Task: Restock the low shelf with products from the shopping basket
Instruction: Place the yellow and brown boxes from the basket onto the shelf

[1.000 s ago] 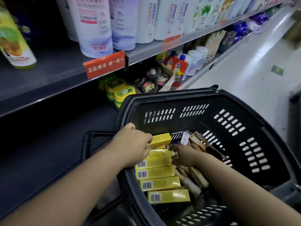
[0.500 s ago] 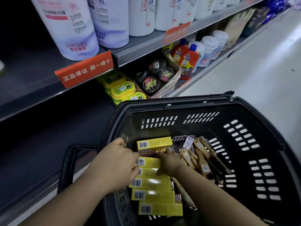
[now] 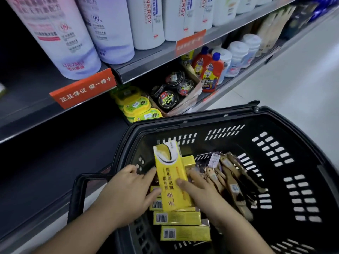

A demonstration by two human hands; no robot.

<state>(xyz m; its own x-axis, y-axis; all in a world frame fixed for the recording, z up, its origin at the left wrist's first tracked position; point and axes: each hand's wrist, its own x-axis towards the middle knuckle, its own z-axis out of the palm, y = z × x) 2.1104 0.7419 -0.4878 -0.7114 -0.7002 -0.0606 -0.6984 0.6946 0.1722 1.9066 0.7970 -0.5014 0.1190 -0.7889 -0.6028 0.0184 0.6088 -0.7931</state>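
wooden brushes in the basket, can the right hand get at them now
Probably yes: the wooden brushes lie uncovered just beside the right hand, though it would first have to let go of the yellow box.

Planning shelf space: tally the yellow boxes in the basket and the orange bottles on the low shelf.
Yellow cardboard boxes in the black plastic basket: 6, one gripped by the right hand
Orange plastic bottles with blue caps: 2
Total: 8
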